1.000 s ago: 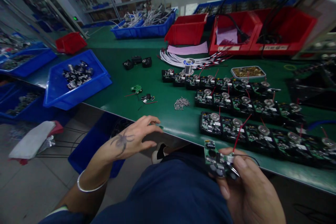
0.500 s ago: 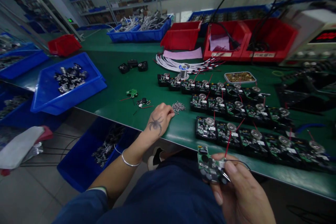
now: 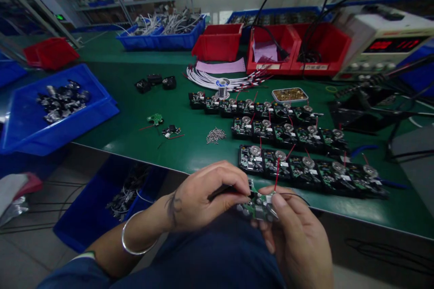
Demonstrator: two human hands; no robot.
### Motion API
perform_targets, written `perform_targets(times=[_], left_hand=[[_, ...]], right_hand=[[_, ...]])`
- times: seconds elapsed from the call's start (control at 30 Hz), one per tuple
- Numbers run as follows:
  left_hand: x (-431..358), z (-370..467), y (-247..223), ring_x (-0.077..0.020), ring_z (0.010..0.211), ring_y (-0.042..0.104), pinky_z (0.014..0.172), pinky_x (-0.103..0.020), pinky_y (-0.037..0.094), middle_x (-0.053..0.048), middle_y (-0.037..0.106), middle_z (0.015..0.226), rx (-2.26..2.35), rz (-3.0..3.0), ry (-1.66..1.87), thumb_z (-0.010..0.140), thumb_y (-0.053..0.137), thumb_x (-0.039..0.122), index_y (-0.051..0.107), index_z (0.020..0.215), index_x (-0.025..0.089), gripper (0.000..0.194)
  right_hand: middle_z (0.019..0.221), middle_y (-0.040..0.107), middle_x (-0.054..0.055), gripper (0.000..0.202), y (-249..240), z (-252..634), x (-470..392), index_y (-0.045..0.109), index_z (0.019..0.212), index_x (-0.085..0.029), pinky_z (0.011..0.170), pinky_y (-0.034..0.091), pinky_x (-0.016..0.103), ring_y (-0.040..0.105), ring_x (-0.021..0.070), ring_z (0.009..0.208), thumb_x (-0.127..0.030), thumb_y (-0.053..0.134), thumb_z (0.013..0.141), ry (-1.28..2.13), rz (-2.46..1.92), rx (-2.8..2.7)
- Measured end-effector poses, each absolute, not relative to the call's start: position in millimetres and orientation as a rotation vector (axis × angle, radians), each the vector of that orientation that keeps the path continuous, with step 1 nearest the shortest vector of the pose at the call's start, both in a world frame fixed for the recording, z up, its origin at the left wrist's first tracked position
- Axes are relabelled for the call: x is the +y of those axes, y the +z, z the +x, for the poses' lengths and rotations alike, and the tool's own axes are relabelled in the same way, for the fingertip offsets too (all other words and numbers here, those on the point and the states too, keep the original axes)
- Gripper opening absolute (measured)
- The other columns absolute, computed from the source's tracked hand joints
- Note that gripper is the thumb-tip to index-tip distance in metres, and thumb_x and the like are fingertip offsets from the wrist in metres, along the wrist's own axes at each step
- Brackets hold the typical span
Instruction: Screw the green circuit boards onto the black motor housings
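My right hand (image 3: 298,230) grips a green circuit board (image 3: 259,210) between thumb and fingers, over my lap by the bench's front edge. A red wire (image 3: 277,174) rises from the board, and a black wire trails behind the thumb. My left hand (image 3: 217,194) is at the board's left edge, thumb and forefinger pinched together. Whatever sits in that pinch is too small or hidden to make out. Beyond the hands, a small heap of short metal pins (image 3: 216,135) lies on the green bench top (image 3: 190,151). Two loose boards, one a green board (image 3: 155,119), lie left of it.
Rows of black housings with boards (image 3: 251,158) stand to the right. Behind them are a solder spool (image 3: 222,88), white cables (image 3: 203,80), a tin (image 3: 290,95) and red bins (image 3: 217,43). A blue bin (image 3: 61,126) overhangs the bench at left; a power supply (image 3: 386,45) stands back right.
My left hand has left the pin heap and come right and nearer, up to the circuit board. My right hand still holds the board. The view has turned slightly right.
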State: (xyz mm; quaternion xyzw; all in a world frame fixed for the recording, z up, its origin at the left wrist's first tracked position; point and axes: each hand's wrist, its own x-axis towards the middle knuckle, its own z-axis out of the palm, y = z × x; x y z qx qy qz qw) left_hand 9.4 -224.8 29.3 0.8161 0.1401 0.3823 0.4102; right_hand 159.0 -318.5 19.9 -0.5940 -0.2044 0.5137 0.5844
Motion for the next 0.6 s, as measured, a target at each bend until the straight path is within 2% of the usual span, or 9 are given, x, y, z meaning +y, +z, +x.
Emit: perform_targets(times=[0.43, 0.6], left_hand=[[-218.4, 9.0, 24.6, -0.0154, 0.085, 0.068, 0.078, -0.031, 0.055, -0.007, 0.072, 0.086, 0.240, 2.080, 0.938, 0.088, 0.055, 0.007, 0.059, 0.091, 0.019, 0.013], [-221.1, 6.4, 24.9, -0.0173, 0.089, 0.070, 0.080, -0.032, 0.055, -0.009, 0.074, 0.092, 0.159, 2.053, 0.882, 0.090, 0.052, 0.009, 0.063, 0.095, 0.019, 0.016]], right_hand=[[0.049, 0.058, -0.001, 0.031, 16.0, 157.7, -316.5, 0.062, 0.086, -0.016, 0.031, 0.033, 0.015, 0.044, 0.0070, 0.031, -0.046, 0.068, 0.079, 1.249, -1.335, -0.466], [0.049, 0.060, 0.000, 0.030, 14.9, 156.4, -316.5, 0.062, 0.086, -0.015, 0.034, 0.035, 0.015, 0.045, 0.0068, 0.030, -0.045, 0.064, 0.082, 1.280, -1.317, -0.472]])
